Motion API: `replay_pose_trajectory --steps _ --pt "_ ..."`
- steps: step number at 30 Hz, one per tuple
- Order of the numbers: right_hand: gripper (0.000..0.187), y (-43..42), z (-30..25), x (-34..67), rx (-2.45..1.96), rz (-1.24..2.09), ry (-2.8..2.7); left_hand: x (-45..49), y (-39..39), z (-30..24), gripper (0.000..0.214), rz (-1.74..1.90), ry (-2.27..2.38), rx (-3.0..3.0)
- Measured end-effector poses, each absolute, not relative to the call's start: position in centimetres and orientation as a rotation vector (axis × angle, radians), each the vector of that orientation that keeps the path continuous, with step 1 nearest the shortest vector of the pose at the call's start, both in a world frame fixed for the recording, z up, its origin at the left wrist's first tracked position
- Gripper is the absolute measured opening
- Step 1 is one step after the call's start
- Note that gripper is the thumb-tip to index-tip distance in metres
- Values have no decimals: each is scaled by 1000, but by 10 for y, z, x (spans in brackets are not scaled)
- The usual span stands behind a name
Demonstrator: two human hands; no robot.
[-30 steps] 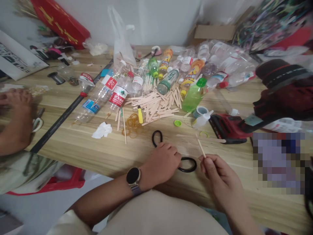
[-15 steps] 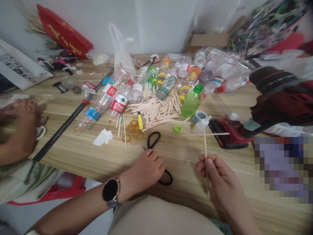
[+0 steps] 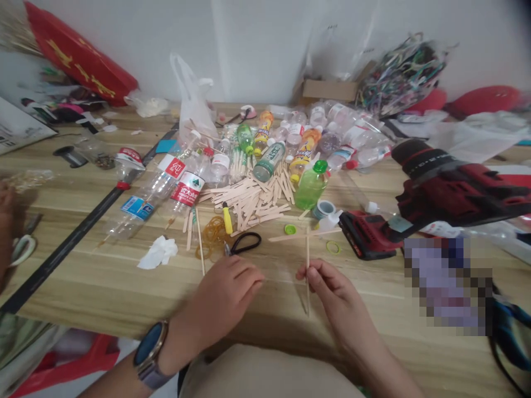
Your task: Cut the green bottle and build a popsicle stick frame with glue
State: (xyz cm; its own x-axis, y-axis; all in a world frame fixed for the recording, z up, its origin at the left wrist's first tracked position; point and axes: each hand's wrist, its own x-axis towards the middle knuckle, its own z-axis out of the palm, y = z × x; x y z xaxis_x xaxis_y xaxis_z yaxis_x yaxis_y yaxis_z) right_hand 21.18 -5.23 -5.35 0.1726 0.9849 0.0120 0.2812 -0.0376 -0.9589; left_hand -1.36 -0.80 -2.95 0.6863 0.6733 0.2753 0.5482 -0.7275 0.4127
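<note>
My left hand (image 3: pixel 226 296), a watch on its wrist, lies palm down on the wooden table (image 3: pixel 103 276) with fingers loosely curled over black scissors (image 3: pixel 246 242); only one handle loop shows above the knuckles. My right hand (image 3: pixel 332 293) pinches a thin wooden stick (image 3: pixel 307 257) held upright. A second stick (image 3: pixel 290 236) crosses it near its top, making a cross shape. Both hands sit near the table's front edge.
Behind lie a heap of flat wooden sticks (image 3: pixel 257 199), rubber bands (image 3: pixel 211 232), plastic bottles (image 3: pixel 298 143), a green bottle (image 3: pixel 311 185), a tape roll (image 3: pixel 323 209) and a red power drill (image 3: pixel 435 193). A black rod (image 3: pixel 70 243) runs diagonally. Another person's hand (image 3: pixel 8 221) is at the left edge.
My left hand slid the scissors left and towards me. My right hand lifted the stick upright, its crossbar now showing. The view shifted right and up.
</note>
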Motion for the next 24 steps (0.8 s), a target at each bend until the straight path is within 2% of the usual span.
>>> replay_pose_trajectory --steps 3,6,11,21,24 --pt "37 -53 -44 209 -1497 935 -1324 3 -15 -7 13 1061 1038 2356" --pt "38 -56 -36 208 -1468 911 -1421 13 -16 8 14 1232 1105 2334" --pt "32 -61 -32 206 -1420 706 -1620 17 -11 11 22 1088 1147 2224" --pt "14 -67 -34 204 -1375 494 -1720 17 -11 16 13 900 1075 1786" --pt "16 -72 -35 206 -1390 394 -1768 17 -14 15 11 875 1062 1665"
